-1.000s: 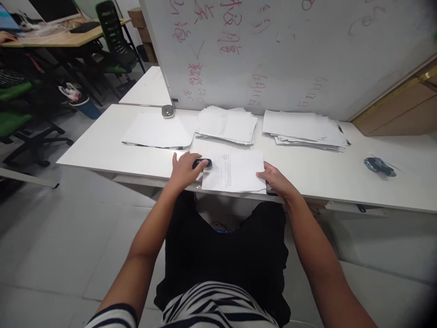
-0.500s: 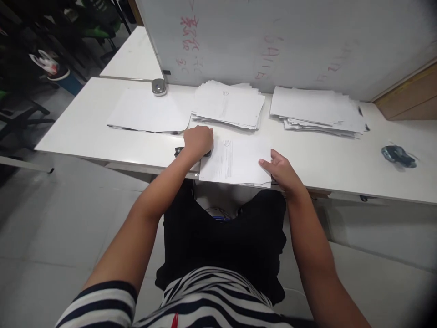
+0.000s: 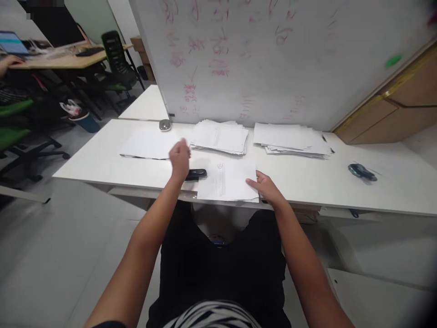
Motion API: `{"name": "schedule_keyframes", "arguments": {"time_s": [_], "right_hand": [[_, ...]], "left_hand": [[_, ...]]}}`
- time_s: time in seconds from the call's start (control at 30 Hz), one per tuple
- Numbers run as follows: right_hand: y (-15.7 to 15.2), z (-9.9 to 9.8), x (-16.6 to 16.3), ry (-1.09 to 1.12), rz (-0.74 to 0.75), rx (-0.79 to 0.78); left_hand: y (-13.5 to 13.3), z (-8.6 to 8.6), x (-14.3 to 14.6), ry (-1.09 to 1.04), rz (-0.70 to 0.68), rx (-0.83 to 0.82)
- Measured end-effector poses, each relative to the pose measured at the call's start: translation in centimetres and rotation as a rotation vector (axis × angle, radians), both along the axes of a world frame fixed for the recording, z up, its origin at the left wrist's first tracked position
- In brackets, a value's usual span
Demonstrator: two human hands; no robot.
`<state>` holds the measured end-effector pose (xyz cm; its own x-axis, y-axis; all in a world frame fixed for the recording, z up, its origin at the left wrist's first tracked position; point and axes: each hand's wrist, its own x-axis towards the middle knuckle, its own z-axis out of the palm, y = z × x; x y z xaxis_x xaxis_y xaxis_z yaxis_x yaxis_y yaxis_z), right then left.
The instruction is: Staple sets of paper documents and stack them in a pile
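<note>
My left hand (image 3: 179,157) hovers just above and left of a black stapler (image 3: 195,173) lying on the white table (image 3: 102,159); the hand is blurred, its fingers loosely apart, holding nothing. A small set of printed sheets (image 3: 226,181) lies at the table's front edge, its left end beside the stapler. My right hand (image 3: 263,186) rests flat on the right edge of those sheets, fingers stretched out.
Behind are a flat sheet pile (image 3: 148,144) on the left, a middle paper stack (image 3: 220,136) and a right stack (image 3: 292,140). A small grey round object (image 3: 165,125) sits by the whiteboard (image 3: 256,59). A dark object (image 3: 362,171) lies far right. Chairs and desks stand at left.
My left hand has lifted off the stapler and moved up and left, leaving it on the table. The camera tilted back up. My right hand stays on the sheets.
</note>
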<state>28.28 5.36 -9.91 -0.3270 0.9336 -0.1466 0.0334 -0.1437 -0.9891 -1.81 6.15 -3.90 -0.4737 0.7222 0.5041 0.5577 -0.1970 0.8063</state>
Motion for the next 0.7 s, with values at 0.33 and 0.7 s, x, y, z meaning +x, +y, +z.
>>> {"name": "schedule_keyframes", "arguments": {"time_s": [0.33,0.7], "right_hand": [[-1.2,-2.0,0.2,0.118,-0.422,0.201],[-0.9,-1.7,0.2,0.192,-0.495,0.203]], "left_hand": [[-5.4,-4.3,-3.4,0.666,-0.273,-0.369],[-5.2,-5.8,-3.4,0.698,-0.086,-0.304]]}}
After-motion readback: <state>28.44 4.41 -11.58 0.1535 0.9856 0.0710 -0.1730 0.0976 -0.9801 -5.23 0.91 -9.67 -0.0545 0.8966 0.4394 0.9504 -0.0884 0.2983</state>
